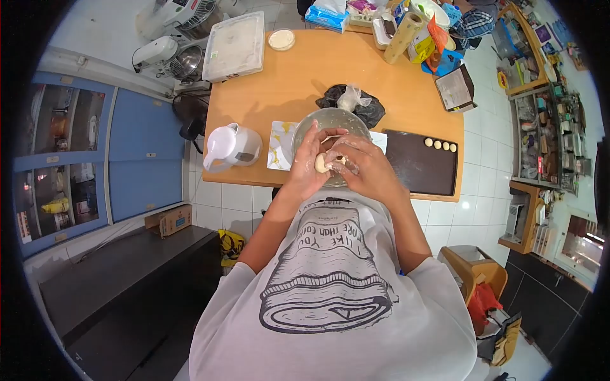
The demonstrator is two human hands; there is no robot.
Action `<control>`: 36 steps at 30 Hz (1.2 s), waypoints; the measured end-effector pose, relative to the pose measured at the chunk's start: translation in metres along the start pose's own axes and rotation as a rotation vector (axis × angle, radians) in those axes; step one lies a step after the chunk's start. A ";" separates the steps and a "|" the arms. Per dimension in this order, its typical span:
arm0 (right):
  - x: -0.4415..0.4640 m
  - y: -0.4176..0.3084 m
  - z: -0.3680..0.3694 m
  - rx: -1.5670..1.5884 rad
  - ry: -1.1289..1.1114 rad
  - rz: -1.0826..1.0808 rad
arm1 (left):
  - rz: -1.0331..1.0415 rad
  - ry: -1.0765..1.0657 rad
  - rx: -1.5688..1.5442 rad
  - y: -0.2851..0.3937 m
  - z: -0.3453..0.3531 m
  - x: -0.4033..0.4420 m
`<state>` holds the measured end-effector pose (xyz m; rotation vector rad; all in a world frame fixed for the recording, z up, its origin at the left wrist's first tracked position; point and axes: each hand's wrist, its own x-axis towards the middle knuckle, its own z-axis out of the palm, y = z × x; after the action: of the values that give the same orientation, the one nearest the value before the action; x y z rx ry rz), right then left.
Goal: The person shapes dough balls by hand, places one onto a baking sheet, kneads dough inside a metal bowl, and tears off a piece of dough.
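Note:
A pale piece of dough lies against the fingers of my left hand, above the near side of a metal bowl. My right hand is bent over the bowl, its floury fingertips pinched on a small bit of dough close to the first piece. Both hands nearly touch. The bowl rests on a white and yellow patterned sheet. To the right, several round dough balls stand in a row at the far right corner of a dark baking tray.
A white electric kettle stands at the table's left edge. Behind the bowl lies a black plastic bag. Farther back are a lidded plastic box, a small round container, a long roll and assorted packets. An open box sits back right.

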<state>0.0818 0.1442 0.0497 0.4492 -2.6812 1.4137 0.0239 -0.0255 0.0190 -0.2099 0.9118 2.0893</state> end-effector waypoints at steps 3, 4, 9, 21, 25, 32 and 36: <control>0.000 -0.001 -0.005 0.130 -0.027 0.021 | -0.081 -0.116 -0.082 0.005 -0.014 0.003; 0.000 -0.002 -0.008 0.162 -0.036 0.007 | -0.112 -0.164 -0.108 0.005 -0.017 0.003; 0.003 0.000 -0.013 0.071 -0.043 -0.108 | -0.198 -0.091 -0.127 0.006 0.004 -0.008; 0.004 -0.001 -0.013 -0.078 -0.051 -0.143 | -0.238 -0.093 -0.215 0.004 0.000 -0.005; -0.004 0.008 -0.003 -0.047 -0.012 -0.138 | -0.069 -0.124 -0.131 -0.002 -0.003 0.000; -0.002 -0.020 0.010 0.103 0.284 -0.004 | 0.358 -0.052 0.052 -0.005 0.018 -0.003; 0.000 -0.016 0.014 0.037 0.287 -0.077 | 0.443 -0.057 0.134 -0.004 0.018 -0.005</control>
<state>0.0873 0.1237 0.0543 0.3201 -2.3901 1.3898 0.0329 -0.0149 0.0316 0.1351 1.1373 2.4069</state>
